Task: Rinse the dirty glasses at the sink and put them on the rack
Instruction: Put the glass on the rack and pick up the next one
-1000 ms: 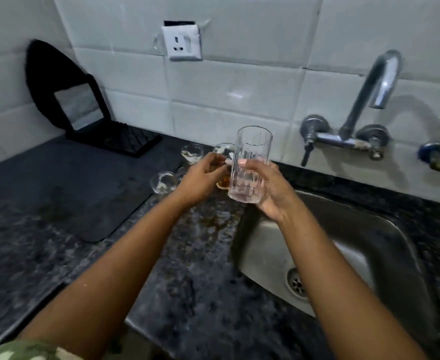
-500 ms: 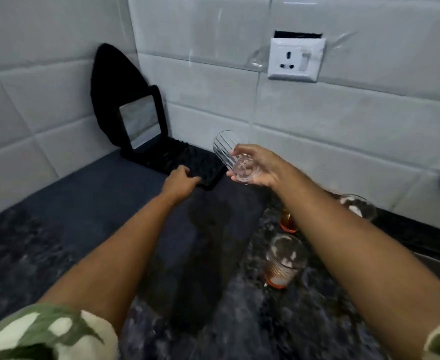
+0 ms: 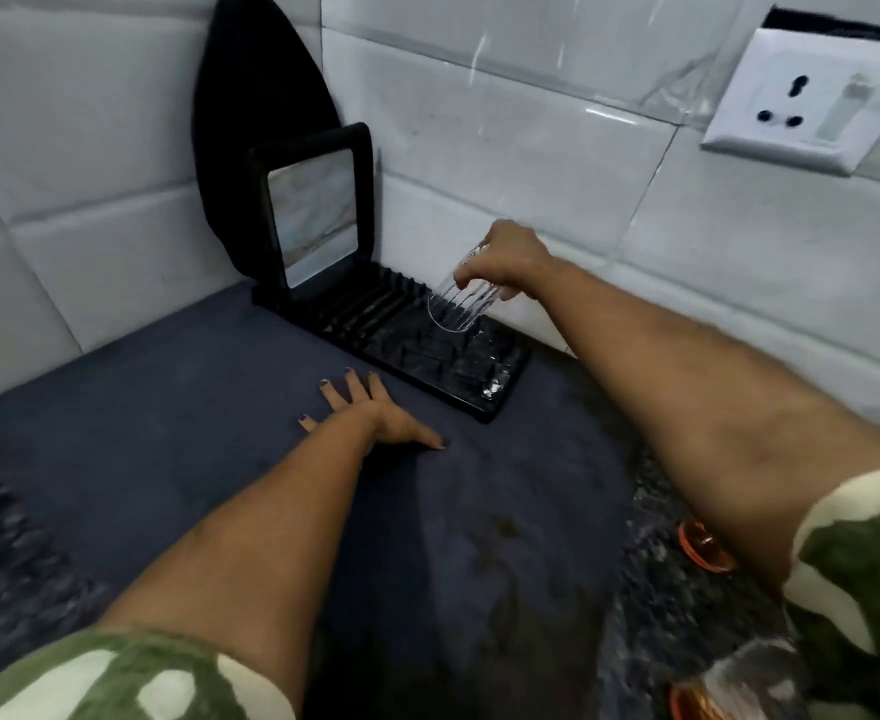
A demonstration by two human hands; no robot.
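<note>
1. The right hand grips a clear ribbed glass from above, its fingers curled round the base end.
2. The glass is tipped mouth-down and toward the camera, its rim just over the black rack. Whether the rim touches the rack cannot be told; the glass is blurred.
3. The left hand lies flat, palm down, on the dark mat, fingers spread wide and thumb stretched out to the right. It holds nothing.
4. Its fingertips lie near the rack's front edge but do not touch it.
5. The rack sits at the back of the worktop against the tiled wall, close to the corner, on the far edge of the mat.
6. At the rack's left end a black-framed panel stands upright, and behind it a black pointed-oval shape leans in the wall corner.
7. A white socket is fixed to the wall, upper right.
8. Under the right forearm, on the speckled worktop to the right of the mat, an orange-tinted glass bottom shows, and another orange-tinted glass stands at the lower right edge of the view, partly hidden by the green patterned sleeve.
</note>
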